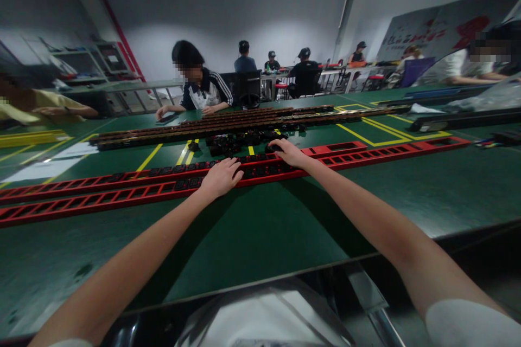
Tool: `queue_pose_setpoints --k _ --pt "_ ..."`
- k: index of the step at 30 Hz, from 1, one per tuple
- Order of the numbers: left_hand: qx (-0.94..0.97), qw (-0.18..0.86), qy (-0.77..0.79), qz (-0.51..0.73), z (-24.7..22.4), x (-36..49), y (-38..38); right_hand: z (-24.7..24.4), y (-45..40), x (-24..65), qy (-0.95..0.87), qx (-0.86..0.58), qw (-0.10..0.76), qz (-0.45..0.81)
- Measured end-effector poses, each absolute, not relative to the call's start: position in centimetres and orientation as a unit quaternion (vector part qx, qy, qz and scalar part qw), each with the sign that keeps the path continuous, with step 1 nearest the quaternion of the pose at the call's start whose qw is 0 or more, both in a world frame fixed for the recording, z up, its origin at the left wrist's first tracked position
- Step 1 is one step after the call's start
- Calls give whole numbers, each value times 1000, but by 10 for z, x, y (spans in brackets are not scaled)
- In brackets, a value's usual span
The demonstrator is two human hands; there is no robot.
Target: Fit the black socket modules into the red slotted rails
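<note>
Two long red slotted strips (142, 193) lie side by side across the table. Black socket modules (188, 183) fill some of their slots, while other slots are bare. My left hand (222, 176) rests over the strips, its thumb apart from the fingers; nothing shows in it. Farther right, my right hand (290, 153) has its fingers curled over a small black socket module (273, 147) above the far strip. Fingers partly cover that module. Just beyond the strips is a loose pile of black modules (226, 143).
Behind the pile lie several long brown-and-black strips (228, 119). Yellow tape lines (374, 129) mark the green table (260, 238). A person (203, 84) sits opposite, with others at the left and right. Clear plastic wrap (488, 96) and coloured connectors (494, 141) lie at the right.
</note>
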State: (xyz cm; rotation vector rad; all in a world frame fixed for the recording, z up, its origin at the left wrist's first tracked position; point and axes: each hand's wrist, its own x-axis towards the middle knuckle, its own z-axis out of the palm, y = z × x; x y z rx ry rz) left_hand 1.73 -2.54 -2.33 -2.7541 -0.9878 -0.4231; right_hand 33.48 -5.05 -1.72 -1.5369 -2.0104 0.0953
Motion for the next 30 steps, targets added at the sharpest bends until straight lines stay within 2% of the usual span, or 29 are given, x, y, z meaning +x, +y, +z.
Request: queue_pose_setpoints --k 10,30 --pt "-930 93 -325 -147 -25 17 -23 -9 -59 325 -755 -596 267 66" --pt "-930 92 -328 -139 -23 18 -25 -15 -53 328 -735 -632 246 17"
